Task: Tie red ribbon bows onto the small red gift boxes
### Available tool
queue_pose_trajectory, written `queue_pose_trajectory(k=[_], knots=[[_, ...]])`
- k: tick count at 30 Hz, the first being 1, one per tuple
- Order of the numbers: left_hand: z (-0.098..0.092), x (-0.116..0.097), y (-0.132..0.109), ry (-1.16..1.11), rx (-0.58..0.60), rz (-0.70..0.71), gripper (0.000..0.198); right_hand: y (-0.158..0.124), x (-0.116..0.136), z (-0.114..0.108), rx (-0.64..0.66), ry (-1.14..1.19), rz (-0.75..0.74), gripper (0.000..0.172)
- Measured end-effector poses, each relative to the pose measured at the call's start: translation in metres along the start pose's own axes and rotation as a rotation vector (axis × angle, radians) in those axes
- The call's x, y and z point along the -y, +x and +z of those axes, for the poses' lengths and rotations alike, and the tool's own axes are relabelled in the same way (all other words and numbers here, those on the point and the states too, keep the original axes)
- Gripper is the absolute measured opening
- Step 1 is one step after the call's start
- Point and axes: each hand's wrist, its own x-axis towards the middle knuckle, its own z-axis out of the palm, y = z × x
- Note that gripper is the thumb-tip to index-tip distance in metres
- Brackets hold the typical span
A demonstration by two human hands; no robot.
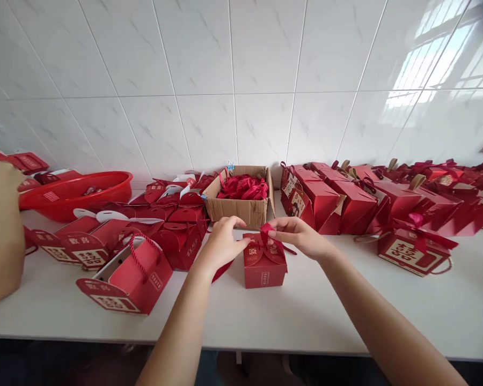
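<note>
In front of me a small red gift box (pixel 265 268) with gold lettering stands upright on the white table. A red ribbon (pixel 266 230) rises in a loop from its top. My right hand (pixel 295 234) pinches this ribbon between thumb and fingers, just above the box lid. My left hand (pixel 226 240) is at the box's upper left, thumb and fingers apart, with the thumb tip at the lid's edge. I cannot tell whether that thumb presses on the lid. Part of the ribbon is hidden behind my right fingers.
Behind the box is a cardboard carton (pixel 237 209) of red ribbons. Several red boxes crowd the left, one with a rope handle (pixel 133 279), near a red plastic basin (pixel 64 201). Rows of red boxes (pixel 354 201) and a ribboned box (pixel 414 249) stand right. Another person's arm (pixel 2 230) reaches in left.
</note>
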Motion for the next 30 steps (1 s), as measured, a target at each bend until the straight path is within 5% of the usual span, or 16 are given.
queue_pose_trajectory(k=[7, 12, 18, 25, 30], knots=[[0.013, -0.018, 0.002, -0.432, 0.083, 0.079, 0.034, 0.000, -0.007, 0.008, -0.062, -0.271, -0.126, 0.028], [0.023, -0.016, 0.002, -0.393, -0.074, 0.070, 0.022, -0.004, -0.017, 0.014, -0.160, -0.210, -0.122, 0.020], [0.027, -0.016, 0.002, -0.386, -0.107, 0.092, 0.018, -0.006, -0.029, 0.016, -0.299, -0.200, -0.050, 0.032], [0.027, -0.010, 0.003, -0.329, -0.093, 0.153, 0.019, -0.006, -0.029, 0.021, -0.371, -0.325, -0.081, 0.026], [0.013, 0.015, -0.004, -0.174, 0.041, -0.054, 0.035, -0.008, -0.031, 0.022, -0.372, -0.307, -0.074, 0.027]])
